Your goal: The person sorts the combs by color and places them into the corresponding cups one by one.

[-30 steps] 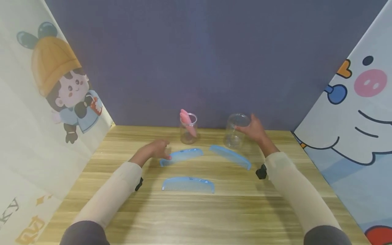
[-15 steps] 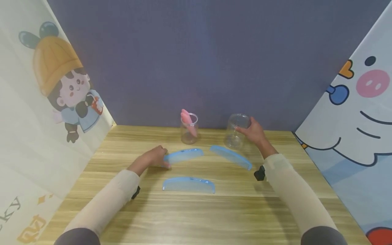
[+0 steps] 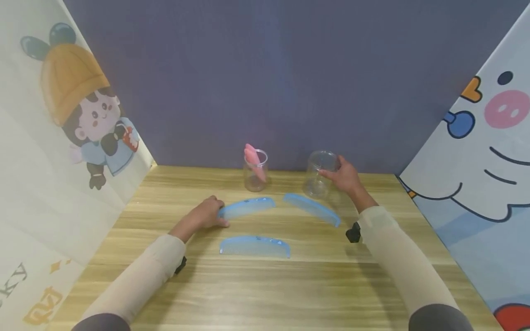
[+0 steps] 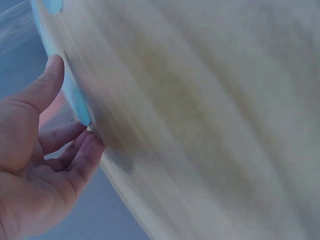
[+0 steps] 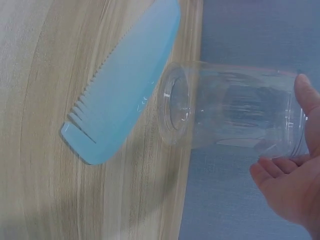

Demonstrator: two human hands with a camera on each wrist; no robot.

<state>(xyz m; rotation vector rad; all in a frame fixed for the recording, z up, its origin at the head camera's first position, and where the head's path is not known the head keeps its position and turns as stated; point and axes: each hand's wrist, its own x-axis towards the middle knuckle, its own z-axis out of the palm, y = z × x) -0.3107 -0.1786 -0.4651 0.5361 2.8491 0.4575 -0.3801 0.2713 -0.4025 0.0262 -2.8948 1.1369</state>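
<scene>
My left hand (image 3: 204,214) is at the left end of a light-blue comb (image 3: 248,207) lying on the table. In the left wrist view the fingertips are right at that comb's end, with the thumb spread away from them. My right hand (image 3: 343,177) grips a clear jar (image 3: 318,184) near its rim, thumb on one side and fingers on the other. The jar stands upright; the right wrist view shows its thick base (image 5: 172,105) beside another blue comb (image 5: 125,85). A third blue comb (image 3: 254,247) lies nearer the front.
A narrower clear cup (image 3: 254,186) holding pink items (image 3: 253,158) stands at the back, left of the jar. Behind the wooden table (image 3: 265,294) rises a dark grey-blue wall (image 3: 265,82). Cartoon-printed panels border both sides.
My left hand has shifted slightly left and lower, to the comb's left end. The right hand stays on the jar, and the combs and cup keep their places.
</scene>
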